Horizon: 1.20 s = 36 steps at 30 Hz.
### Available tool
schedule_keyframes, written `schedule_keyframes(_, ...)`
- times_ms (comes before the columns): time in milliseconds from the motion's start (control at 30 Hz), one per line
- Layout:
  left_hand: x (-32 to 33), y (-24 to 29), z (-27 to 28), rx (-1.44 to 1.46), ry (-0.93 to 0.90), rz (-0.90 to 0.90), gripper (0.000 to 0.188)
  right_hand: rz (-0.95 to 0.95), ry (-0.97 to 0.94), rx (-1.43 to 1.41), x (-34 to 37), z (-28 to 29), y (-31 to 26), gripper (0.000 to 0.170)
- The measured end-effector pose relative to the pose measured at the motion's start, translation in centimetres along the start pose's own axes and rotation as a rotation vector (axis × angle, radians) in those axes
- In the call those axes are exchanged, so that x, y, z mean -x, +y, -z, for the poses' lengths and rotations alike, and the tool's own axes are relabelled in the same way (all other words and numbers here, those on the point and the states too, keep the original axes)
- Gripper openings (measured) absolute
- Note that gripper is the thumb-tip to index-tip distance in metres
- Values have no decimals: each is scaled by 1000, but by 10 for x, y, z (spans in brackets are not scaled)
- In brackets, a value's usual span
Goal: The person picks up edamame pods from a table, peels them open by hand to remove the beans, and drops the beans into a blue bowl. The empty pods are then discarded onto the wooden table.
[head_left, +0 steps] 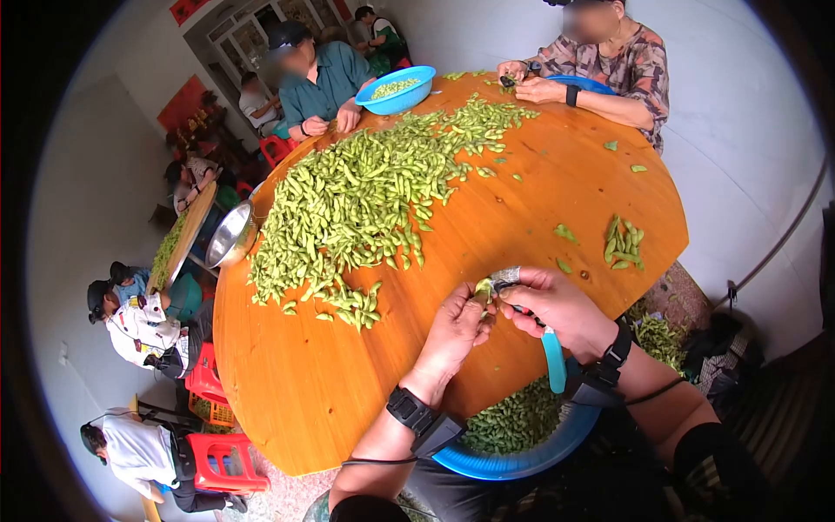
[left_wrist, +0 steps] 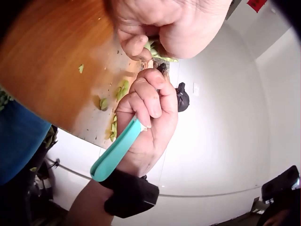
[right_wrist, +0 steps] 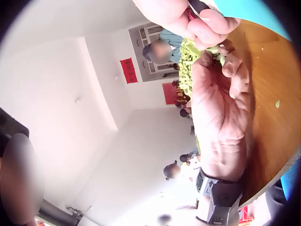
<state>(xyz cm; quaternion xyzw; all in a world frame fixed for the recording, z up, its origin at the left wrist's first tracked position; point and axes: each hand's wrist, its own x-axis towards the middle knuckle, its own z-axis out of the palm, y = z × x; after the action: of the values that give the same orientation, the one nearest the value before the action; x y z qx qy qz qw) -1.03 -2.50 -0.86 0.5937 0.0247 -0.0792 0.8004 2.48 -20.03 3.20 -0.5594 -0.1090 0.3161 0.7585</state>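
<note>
In the head view my left hand [head_left: 454, 332] pinches a green pod [head_left: 484, 287] between thumb and fingers, above the wooden table [head_left: 365, 404]. My right hand [head_left: 565, 311] has its fingers curled round a tool with a teal handle [head_left: 554, 357]; the tool's tip meets the pod, partly covered by the fingers. From the left wrist view, the right hand [left_wrist: 148, 110] grips the teal handle [left_wrist: 117, 153] close below the left hand [left_wrist: 164, 23]. The right wrist view shows the left hand [right_wrist: 221, 106] with the pod at its fingertips, touching the right hand [right_wrist: 193, 21].
A large heap of pods [head_left: 348, 200] covers the table's far left part, with a small pile [head_left: 624, 244] at the right. A blue basin [head_left: 583, 426] of pods is below the near edge. Two people sit across, beside a blue bowl [head_left: 396, 103]; a metal bowl [head_left: 230, 235] is left.
</note>
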Motion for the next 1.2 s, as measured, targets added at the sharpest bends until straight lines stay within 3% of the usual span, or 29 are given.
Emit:
schedule_keyframes(200, 2, 3, 0, 56, 8, 75, 18, -18, -11, -79, 4, -1, -2, 11)
schedule_keyframes(267, 4, 7, -1, -107, 54, 84, 17, -22, 61, -137, 2, 11, -3, 12)
schedule_keyframes(333, 4, -1, 3, -269, 49, 1, 18, 46, 133, -123, 1, 37, -8, 14)
schedule_keyframes(400, 3, -3, 5, -798, 33, -256, 17, 168, 320, 2, 2, 66, -11, 18)
schedule_keyframes(433, 3, -5, 3, -800, 20, -255, 17, 144, 354, 26, 7, 68, -13, 13)
schedule_keyframes(467, 3, -6, 0, -914, 7, -415, 13, 188, 424, 45, 2, 103, -9, 8)
schedule_keyframes(500, 3, -7, -4, -1022, -4, -579, 11, 133, 423, 93, 10, 111, -11, 6)
schedule_keyframes(533, 7, -1, -17, -1022, -15, -584, 11, 81, 419, 143, 17, 115, -14, 6)
schedule_keyframes(600, 20, 7, -44, -1098, -72, -343, 13, 64, 427, 235, 25, 109, -9, 7)
schedule_keyframes(667, 20, 0, -53, -1166, -61, -379, 18, 37, 427, 326, 32, 101, -2, 9)
schedule_keyframes(733, 17, -6, -56, -1169, -49, -412, 18, 111, 259, 352, 38, 94, 3, 10)
schedule_keyframes(900, 20, -5, -66, -1226, -56, -433, 16, 135, 306, 467, 45, 85, 3, 7)
schedule_keyframes(967, 21, -8, -66, -1179, -49, -430, 13, 246, 101, 398, 47, 77, 15, 10)
schedule_keyframes(1000, 20, -11, -67, -1188, -40, -430, 13, 252, 91, 394, 46, 75, 19, 10)
schedule_keyframes(1067, 17, -17, -71, -1136, -36, -483, 11, 513, 43, 826, 44, 70, 24, 19)
schedule_keyframes(1100, 18, -14, -75, -1099, -38, -431, 10, 523, 28, 825, 44, 70, 21, 19)
schedule_keyframes(1167, 21, -17, -74, -1073, -24, -473, 10, 124, 54, 622, 46, 74, 12, 19)
schedule_keyframes(1200, 23, -17, -72, -1041, -27, -510, 11, 137, 43, 625, 43, 82, 10, 19)
